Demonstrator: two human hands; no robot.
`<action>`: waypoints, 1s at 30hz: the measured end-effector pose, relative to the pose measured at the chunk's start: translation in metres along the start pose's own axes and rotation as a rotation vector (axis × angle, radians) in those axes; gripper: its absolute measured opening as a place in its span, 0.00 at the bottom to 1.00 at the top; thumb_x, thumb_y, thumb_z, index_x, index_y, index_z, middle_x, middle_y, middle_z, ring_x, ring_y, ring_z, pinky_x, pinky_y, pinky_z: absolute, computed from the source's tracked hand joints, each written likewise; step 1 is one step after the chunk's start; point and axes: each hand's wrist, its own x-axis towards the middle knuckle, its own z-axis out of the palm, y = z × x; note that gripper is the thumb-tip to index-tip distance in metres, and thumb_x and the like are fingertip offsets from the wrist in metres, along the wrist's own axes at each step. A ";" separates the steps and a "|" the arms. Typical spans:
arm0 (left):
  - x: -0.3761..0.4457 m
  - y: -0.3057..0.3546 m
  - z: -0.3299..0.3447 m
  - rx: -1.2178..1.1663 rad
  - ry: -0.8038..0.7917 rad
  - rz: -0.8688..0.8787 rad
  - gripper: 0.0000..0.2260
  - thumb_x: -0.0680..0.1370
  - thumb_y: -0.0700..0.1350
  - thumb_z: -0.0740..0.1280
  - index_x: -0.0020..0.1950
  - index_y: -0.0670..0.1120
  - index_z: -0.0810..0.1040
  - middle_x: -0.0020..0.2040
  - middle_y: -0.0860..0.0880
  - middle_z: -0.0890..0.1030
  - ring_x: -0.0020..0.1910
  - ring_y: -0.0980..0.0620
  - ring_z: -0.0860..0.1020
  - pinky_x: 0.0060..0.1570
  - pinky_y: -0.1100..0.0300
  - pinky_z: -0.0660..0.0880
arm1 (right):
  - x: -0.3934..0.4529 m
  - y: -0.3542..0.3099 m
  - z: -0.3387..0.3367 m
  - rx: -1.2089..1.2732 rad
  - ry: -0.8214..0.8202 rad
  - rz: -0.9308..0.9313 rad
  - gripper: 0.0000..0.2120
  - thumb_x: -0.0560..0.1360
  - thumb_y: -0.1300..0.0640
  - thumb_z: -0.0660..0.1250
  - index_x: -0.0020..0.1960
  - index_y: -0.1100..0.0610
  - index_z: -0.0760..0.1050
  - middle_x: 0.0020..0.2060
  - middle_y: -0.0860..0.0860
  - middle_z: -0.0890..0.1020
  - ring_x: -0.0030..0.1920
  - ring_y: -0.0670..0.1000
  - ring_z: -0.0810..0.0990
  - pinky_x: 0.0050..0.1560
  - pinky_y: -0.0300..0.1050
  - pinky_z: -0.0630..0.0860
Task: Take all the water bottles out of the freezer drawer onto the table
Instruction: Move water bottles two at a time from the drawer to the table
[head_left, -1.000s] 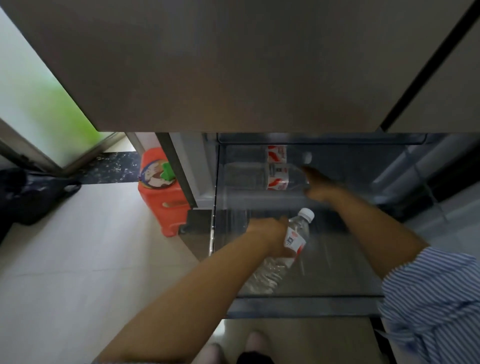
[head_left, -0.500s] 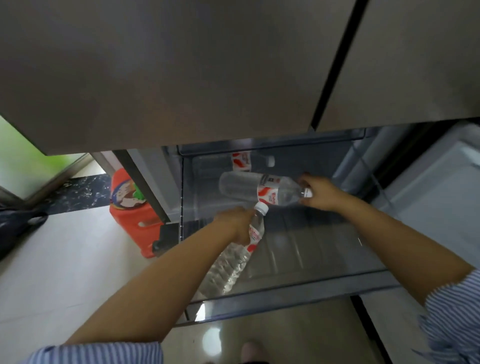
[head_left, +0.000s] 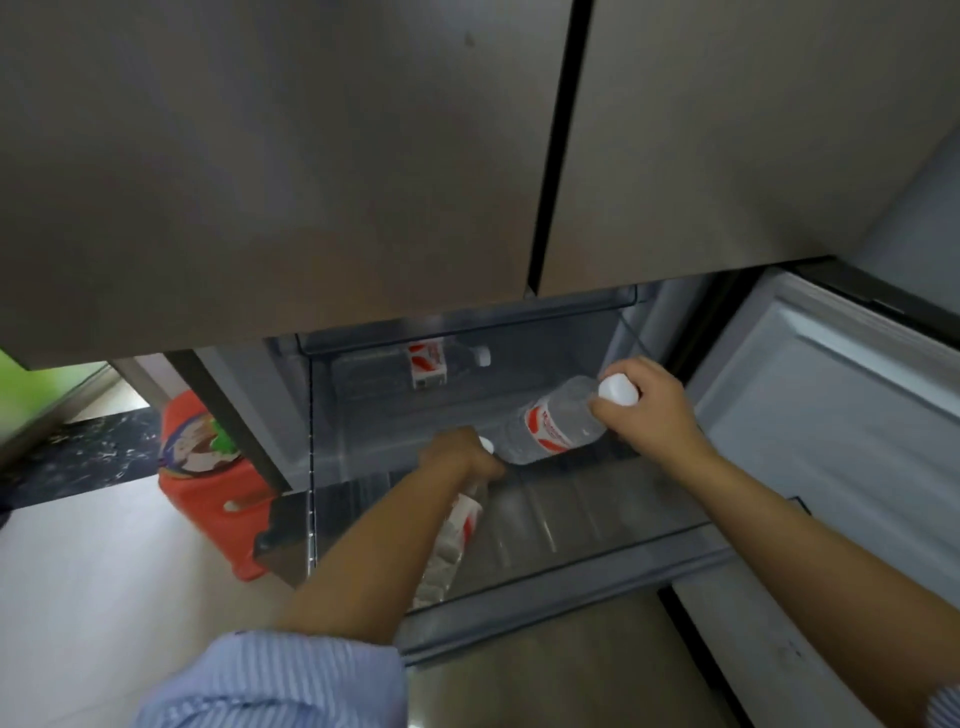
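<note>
While a third bottle is lying at the freezer drawer's 12 o'clock, the right hand is clasping one bottle by its neck and the left hand is closing round another bottle, one per hand to clear the drawer faster.
</note>
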 end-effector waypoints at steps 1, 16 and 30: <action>-0.004 -0.003 -0.010 -0.021 0.016 0.007 0.23 0.73 0.50 0.68 0.66 0.43 0.71 0.64 0.44 0.77 0.61 0.46 0.77 0.58 0.57 0.74 | 0.004 -0.005 0.003 0.003 0.021 0.004 0.09 0.68 0.68 0.71 0.48 0.68 0.78 0.43 0.54 0.75 0.46 0.50 0.72 0.44 0.38 0.67; -0.187 -0.068 -0.088 -0.026 0.516 0.120 0.11 0.73 0.45 0.70 0.53 0.43 0.81 0.55 0.47 0.80 0.52 0.50 0.77 0.52 0.60 0.72 | -0.020 -0.111 0.048 -0.156 -0.163 -0.214 0.13 0.68 0.57 0.71 0.50 0.64 0.79 0.50 0.58 0.77 0.49 0.57 0.76 0.42 0.44 0.68; -0.449 -0.166 -0.071 -0.240 1.065 -0.098 0.11 0.72 0.38 0.68 0.53 0.45 0.81 0.59 0.48 0.80 0.61 0.48 0.75 0.59 0.58 0.71 | -0.201 -0.319 0.023 -0.046 -0.177 -0.798 0.14 0.69 0.54 0.70 0.50 0.62 0.79 0.43 0.54 0.75 0.45 0.54 0.74 0.41 0.42 0.66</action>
